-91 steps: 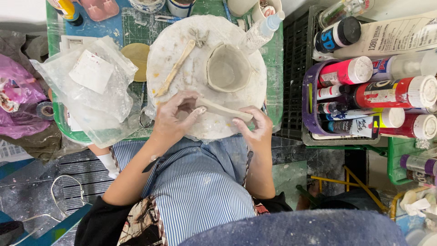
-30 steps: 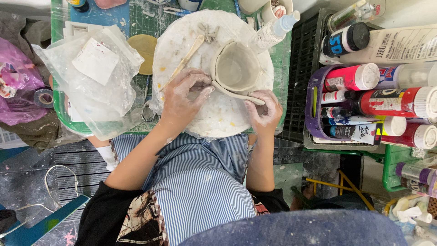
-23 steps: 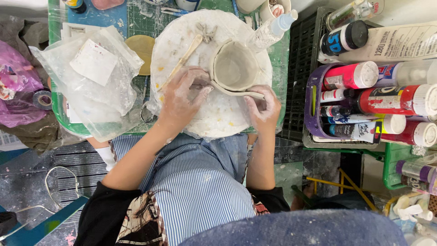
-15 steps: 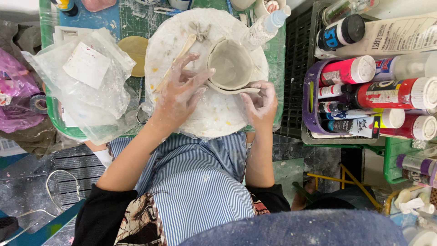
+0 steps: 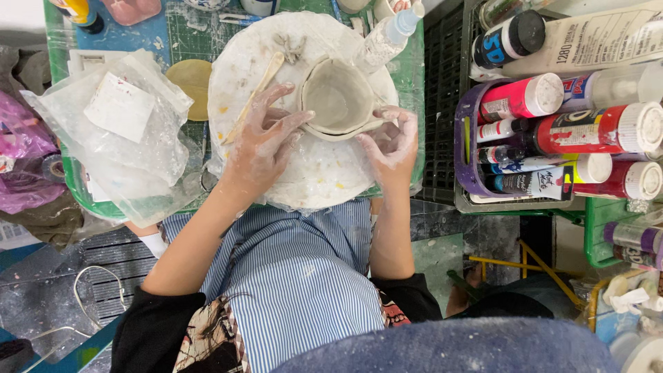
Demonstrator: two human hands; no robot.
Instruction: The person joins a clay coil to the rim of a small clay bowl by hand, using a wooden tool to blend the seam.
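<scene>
Over the last few seconds both hands have closed in on the clay bowl. Three seconds ago they lay nearer the person, working a loose clay strip on the round board; now that strip runs along the near rim of the bowl, which suggests the strip is being joined on as a coil and pressed into place.

The left hand lies on the board at the left of the bowl. Its fingers are spread and fairly straight, not curled around anything; the tips touch the bowl's left wall and the left end of the strip. It braces and presses, it does not grip.

The right hand sits at the near right of the bowl. Its fingers are bent inward and close together, pinching the right end of the strip where it sticks out past the rim. Both hands are smeared with pale clay.

The bowl stands upright at the far middle of the board, open side up, its inside bare. A wooden stick lies aslant on the board just left of it, untouched. A spray bottle stands at the far right edge of the board. A crumpled plastic bag lies to the left on the green mat, and paint bottles fill the trays well to the right.
</scene>
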